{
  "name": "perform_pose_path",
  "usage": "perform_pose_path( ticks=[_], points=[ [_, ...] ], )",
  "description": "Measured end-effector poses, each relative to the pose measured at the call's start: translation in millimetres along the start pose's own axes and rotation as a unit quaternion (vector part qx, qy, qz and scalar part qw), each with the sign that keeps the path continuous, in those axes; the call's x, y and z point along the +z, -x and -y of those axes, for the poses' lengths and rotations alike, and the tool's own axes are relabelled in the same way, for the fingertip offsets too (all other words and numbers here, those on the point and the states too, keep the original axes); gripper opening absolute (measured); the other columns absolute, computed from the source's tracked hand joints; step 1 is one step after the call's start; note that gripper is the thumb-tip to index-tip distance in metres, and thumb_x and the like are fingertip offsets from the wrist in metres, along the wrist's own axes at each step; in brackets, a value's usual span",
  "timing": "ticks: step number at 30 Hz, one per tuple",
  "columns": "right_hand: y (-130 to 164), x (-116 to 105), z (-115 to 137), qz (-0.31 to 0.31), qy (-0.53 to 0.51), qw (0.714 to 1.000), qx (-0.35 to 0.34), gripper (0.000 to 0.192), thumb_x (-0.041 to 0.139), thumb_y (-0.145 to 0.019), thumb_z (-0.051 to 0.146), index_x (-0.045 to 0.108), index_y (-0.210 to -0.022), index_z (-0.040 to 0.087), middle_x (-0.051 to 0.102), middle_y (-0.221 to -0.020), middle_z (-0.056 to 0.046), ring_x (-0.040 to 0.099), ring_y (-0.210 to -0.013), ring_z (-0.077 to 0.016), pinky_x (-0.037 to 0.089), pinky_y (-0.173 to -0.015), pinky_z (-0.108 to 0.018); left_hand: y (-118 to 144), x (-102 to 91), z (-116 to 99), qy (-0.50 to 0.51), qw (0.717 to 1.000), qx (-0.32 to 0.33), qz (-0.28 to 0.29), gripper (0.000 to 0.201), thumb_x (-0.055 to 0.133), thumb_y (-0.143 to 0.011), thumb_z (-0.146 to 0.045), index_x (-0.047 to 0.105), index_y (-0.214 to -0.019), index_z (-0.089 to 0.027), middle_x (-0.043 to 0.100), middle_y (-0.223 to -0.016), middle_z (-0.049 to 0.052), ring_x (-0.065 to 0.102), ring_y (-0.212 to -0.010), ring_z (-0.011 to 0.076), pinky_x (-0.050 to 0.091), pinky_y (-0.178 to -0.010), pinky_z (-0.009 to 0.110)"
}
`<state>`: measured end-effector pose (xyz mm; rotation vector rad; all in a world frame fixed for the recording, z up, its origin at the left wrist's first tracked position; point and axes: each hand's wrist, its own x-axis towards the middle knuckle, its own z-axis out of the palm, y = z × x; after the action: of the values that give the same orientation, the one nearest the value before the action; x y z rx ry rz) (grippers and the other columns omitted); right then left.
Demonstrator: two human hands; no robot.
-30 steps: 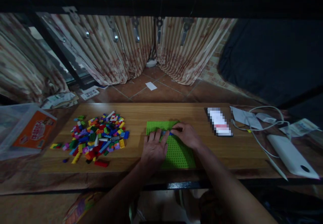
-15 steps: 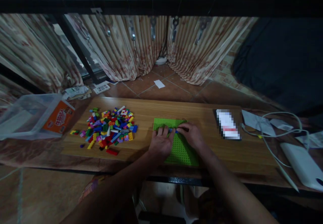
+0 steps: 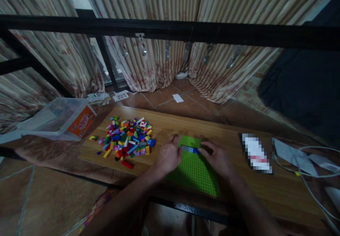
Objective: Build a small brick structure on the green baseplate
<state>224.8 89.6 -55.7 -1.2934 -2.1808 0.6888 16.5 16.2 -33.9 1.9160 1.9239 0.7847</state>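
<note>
A green studded baseplate [image 3: 199,174] lies on the wooden board in front of me. Across its far part runs a short row of light blue and darker blue bricks [image 3: 190,149]. My left hand [image 3: 170,155] grips the plate's left edge, its fingers bent and its thumb beside the left end of the row. On the opposite side, my right hand [image 3: 217,158] holds the right edge with curled fingers close to the row's right end. To the left is a heap of loose, many-coloured toy bricks [image 3: 130,138], apart from both hands.
A clear plastic box [image 3: 57,133] with an orange label stands left of the wooden board [image 3: 159,122]. On the right lie a phone [image 3: 256,154], papers and white cables [image 3: 300,168]. A black bar [image 3: 170,28] crosses in front of striped curtains [image 3: 151,62].
My hands have moved apart from the middle of the baseplate to its two sides, uncovering the blue row. The camera view has shifted and tilted.
</note>
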Motion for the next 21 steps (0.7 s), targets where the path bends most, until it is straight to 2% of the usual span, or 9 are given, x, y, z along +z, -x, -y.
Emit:
perform_pose_path(
  ticks=[4, 7, 12, 21],
  points=[
    [-3, 12, 5, 0.035, 0.063, 0.995, -0.064, 0.029, 0.059, -0.084, 0.041, 0.069, -0.105, 0.025, 0.063, -0.107, -0.008, 0.058, -0.103, -0.0275, 0.045, -0.093, -0.046, -3, -9.5, 4, 0.004, 1.0, -0.015, -0.021, 0.038, 0.045, -0.088, -0.022, 0.05, -0.125, -0.017, 0.059, -0.127, 0.009, 0.061, -0.109, 0.0177, 0.049, -0.096, 0.029],
    [-5, 20, 3, 0.047, 0.075, 0.993, -0.083, 0.024, 0.056, -0.086, 0.039, 0.072, -0.098, 0.027, 0.062, -0.106, -0.008, 0.058, -0.102, -0.0276, 0.046, -0.091, -0.046, 3, -9.1, 1, -0.002, 1.0, -0.013, -0.004, 0.037, 0.045, -0.088, -0.023, 0.051, -0.124, -0.017, 0.059, -0.125, 0.009, 0.062, -0.107, 0.0191, 0.05, -0.095, 0.03],
    [-8, 22, -9, 0.043, 0.073, 0.993, -0.083, 0.027, 0.053, -0.086, 0.042, 0.072, -0.097, 0.027, 0.062, -0.106, -0.008, 0.059, -0.098, -0.028, 0.047, -0.09, -0.047, 12, -8.3, -8, -0.001, 0.999, 0.012, 0.037, 0.035, 0.044, -0.088, -0.027, 0.052, -0.122, -0.018, 0.06, -0.122, 0.009, 0.062, -0.104, 0.0209, 0.051, -0.093, 0.033],
    [-11, 24, -26, 0.063, 0.044, 0.995, -0.069, 0.033, 0.049, -0.084, 0.05, 0.071, -0.093, 0.027, 0.064, -0.106, -0.008, 0.061, -0.099, -0.0282, 0.048, -0.094, -0.048, 12, -23.0, -10, 0.011, 0.998, -0.005, 0.054, 0.027, 0.043, -0.089, -0.028, 0.06, -0.106, -0.017, 0.066, -0.106, 0.01, 0.064, -0.095, 0.0224, 0.055, -0.085, 0.036]
  ],
)
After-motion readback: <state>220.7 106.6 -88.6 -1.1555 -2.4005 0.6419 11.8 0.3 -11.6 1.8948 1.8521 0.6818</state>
